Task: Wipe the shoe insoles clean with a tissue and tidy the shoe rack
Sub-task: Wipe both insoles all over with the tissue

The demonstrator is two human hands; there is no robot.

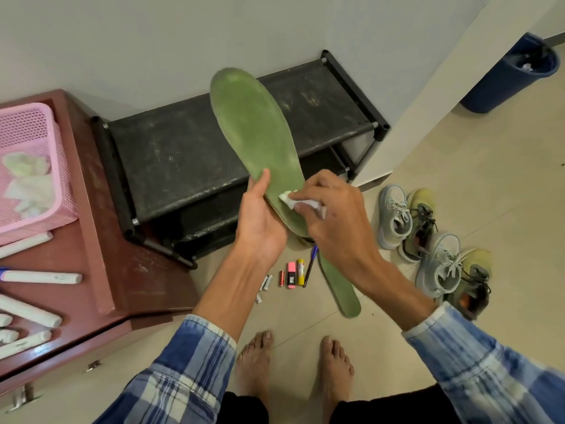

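No legible text anywhere; only blurred label marks on the pink highlighter [291, 274] and the yellow tube [301, 272]

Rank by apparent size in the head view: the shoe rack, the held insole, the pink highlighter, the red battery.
1. shoe rack
2. held insole, enlarged by nearness to the camera
3. pink highlighter
4. red battery

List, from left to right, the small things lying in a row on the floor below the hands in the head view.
White batteries → red battery → pink highlighter → yellow marker → blue pen → green insole.
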